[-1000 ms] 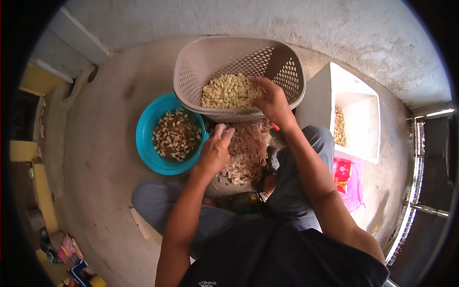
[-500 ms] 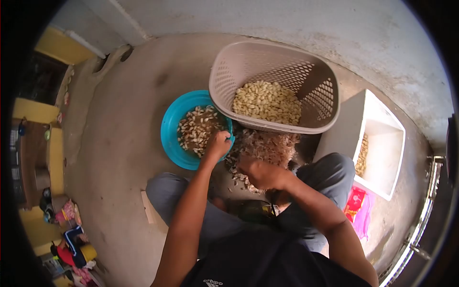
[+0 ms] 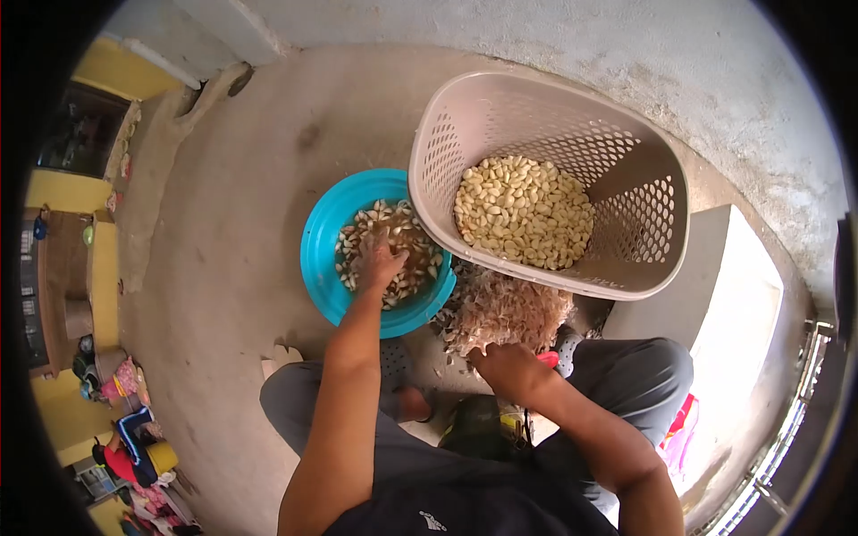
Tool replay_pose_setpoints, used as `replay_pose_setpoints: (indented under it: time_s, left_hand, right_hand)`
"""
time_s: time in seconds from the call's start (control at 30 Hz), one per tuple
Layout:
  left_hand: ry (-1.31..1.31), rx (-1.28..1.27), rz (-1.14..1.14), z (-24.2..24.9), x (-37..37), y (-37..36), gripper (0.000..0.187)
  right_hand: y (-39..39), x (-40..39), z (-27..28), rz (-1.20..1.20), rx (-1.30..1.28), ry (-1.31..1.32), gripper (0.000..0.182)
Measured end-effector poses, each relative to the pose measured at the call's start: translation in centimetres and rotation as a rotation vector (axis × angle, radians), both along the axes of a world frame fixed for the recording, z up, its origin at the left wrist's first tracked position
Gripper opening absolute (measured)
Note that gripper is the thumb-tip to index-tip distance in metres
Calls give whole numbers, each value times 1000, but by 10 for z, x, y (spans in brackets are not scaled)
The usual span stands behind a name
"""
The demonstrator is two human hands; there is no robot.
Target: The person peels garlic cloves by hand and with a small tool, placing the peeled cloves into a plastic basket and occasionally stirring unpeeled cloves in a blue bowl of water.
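Note:
My left hand reaches into a blue basin, its fingers apart among garlic cloves lying in brownish water. My right hand is closed in a fist beside a heap of papery garlic skins on the floor. A small red piece shows against the far side of this fist; I cannot make out what it belongs to. Behind the heap, a beige perforated basket holds many pale peeled cloves. Its near left edge overlaps the basin's rim in view.
A white box stands to the right of the basket. Pink and red packaging lies by my right knee. A dark object sits between my legs. The wall rises behind the basket, and household items lie far left.
My left hand has moved from the basin's right rim into the cloves, and its fingers have opened. My right hand has shifted slightly down and right. The view has tilted a little.

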State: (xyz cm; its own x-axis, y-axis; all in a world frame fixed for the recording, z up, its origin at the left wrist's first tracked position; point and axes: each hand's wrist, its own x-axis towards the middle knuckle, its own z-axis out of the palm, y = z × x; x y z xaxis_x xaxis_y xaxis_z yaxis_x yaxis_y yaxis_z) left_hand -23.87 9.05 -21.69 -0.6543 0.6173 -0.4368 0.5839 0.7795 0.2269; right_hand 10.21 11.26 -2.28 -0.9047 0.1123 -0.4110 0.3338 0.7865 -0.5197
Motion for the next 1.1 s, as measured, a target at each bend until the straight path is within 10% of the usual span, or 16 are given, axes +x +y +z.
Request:
replay_pose_setpoints:
  time_s: [0.67, 0.83, 1.1]
  left_hand:
    - [-261, -10, 119, -93, -17, -70, 75]
    - [230, 316, 212, -37, -16, -31, 70]
    - [3, 376, 198, -28, -83, 15, 83]
  right_hand:
    - [-3, -2, -7, 55, 5, -35, 25]
    - [-5, 2, -11, 32, 6, -75, 32]
    - [1, -3, -12, 18, -22, -84, 30]
